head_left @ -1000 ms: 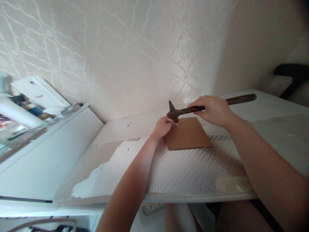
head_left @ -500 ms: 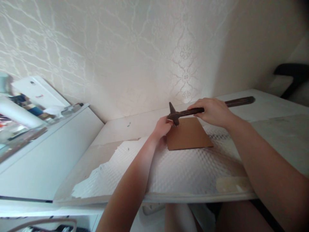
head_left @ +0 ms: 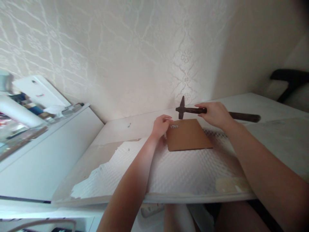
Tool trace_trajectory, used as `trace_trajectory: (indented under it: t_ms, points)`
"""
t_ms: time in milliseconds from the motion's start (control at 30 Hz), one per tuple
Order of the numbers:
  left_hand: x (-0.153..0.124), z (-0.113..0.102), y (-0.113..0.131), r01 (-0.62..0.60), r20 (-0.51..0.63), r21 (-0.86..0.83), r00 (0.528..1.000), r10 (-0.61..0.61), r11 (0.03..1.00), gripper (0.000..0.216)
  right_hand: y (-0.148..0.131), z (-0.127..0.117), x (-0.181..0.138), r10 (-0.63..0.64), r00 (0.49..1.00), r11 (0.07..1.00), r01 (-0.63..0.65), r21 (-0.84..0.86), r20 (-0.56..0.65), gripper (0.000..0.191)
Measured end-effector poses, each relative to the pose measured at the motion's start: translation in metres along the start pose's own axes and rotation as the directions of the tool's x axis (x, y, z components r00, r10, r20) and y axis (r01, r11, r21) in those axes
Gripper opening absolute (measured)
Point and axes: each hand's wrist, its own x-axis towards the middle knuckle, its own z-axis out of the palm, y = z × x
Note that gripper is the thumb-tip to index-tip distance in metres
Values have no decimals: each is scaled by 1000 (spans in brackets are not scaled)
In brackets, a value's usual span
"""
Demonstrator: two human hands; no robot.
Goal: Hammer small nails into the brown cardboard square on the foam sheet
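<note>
A flat brown board (head_left: 189, 137) lies on white textured sheeting. In a short row near its far left corner stand several small silvery pieces (head_left: 174, 126), too small to name surely; they look like nails. At that corner is my left hand (head_left: 161, 125), its thumb and fingers apart and nothing visible between them. My right hand (head_left: 216, 113) is wrapped round the dark handle of a hammer (head_left: 181, 109). The hammer's head hangs just above the board's far edge, apart from the board, its narrow end pointing up.
White textured sheeting (head_left: 116, 170) with a ragged left edge covers part of the pale table (head_left: 103, 137). A patterned wall (head_left: 135, 64) rises behind. At left, a white cabinet (head_left: 55, 151) carries assorted items and a white box (head_left: 42, 91). A black chair part (head_left: 289, 77) shows at right.
The hammer has risen off the board and shifted right, its head tilting the other way. My left fingers have spread from the silvery pieces, which now show in a row.
</note>
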Motion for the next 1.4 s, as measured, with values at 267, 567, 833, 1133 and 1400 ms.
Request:
trace_trajectory:
  t_ms: [267,567,833,1133,1400]
  points:
    - [-3,-16,0,142,-227,372,972,-58,917,29,14,14,0,100,994,995,-99,-30,50,40]
    - [-10,-24,6,283,-296,600,948,-120,749,36,23,23,-1,190,976,977,-177,-115,110,38]
    - [-11,-31,-3,398,-391,622,904,-172,675,45,29,28,-2,250,958,966,-236,-109,139,40]
    - [-9,-51,-24,585,-509,580,804,-309,566,63,19,29,-2,113,990,989,-104,-105,82,41]
    - [-11,-55,-32,623,-516,553,778,-359,553,60,13,24,-2,55,992,989,-39,-141,113,39]
